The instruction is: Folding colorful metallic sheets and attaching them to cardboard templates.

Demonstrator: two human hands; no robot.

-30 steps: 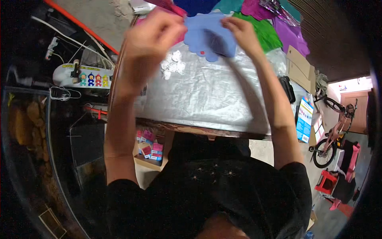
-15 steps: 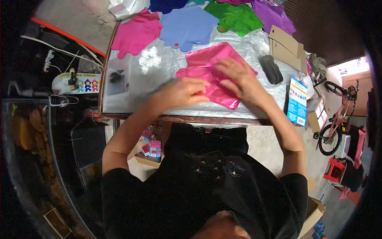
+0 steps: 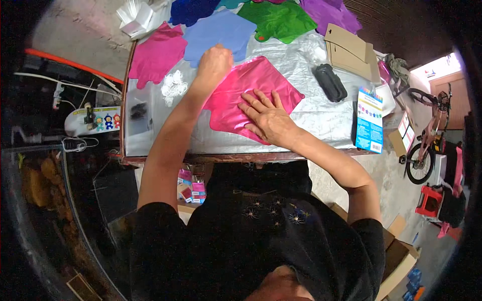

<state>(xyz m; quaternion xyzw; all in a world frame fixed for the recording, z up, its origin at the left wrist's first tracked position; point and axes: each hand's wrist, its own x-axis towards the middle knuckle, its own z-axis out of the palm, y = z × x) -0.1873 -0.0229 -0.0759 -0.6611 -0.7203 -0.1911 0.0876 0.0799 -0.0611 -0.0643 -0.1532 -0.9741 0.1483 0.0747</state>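
Observation:
A bright pink folded cloth lies on the silver-covered table. My right hand lies flat on its near part, fingers spread. My left hand is closed in a fist at the cloth's far left corner; whether it pinches the cloth I cannot tell. Beyond lie more cut cloth shapes: a pink one, a light blue one, a dark blue one, a green one and a purple one.
A heap of small white pieces lies left of my left arm. A black case, flat cardboard pieces and a blue printed packet sit at the right. A pink bicycle stands on the floor beyond.
A second ago both hands were raised at the far side by the light blue shape. They then came down onto the pink cloth; now the left fist is at its far corner.

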